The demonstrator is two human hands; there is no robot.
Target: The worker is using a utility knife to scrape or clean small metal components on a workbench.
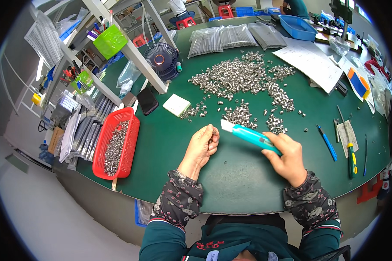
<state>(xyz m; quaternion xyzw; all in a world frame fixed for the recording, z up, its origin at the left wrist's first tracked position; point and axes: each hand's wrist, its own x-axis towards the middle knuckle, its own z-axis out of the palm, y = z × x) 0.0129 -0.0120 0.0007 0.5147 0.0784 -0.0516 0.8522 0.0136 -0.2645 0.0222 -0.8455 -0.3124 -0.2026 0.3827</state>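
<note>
My right hand (287, 157) is wrapped round a teal utility knife (251, 136), whose pale blade end points left toward my other hand. Closed in a pinch, my left hand (199, 148) holds a small metal ring (211, 138), mostly covered by the fingers. Knife tip and left fingers are a little apart. Just beyond them lies a small heap of metal rings (239, 115), and behind that spreads a large pile of the same rings (235, 76). At the left edge of the green table (235, 187), a red basket (134, 150) contains more rings.
A notepad (176, 105), a phone (147, 101) and a fan (161, 60) sit on the left. Screwdriver (352, 161) and blue pen-like tool (327, 143) lie at right. Packed plastic bags (235, 37) and a blue bin (297, 28) line the far edge.
</note>
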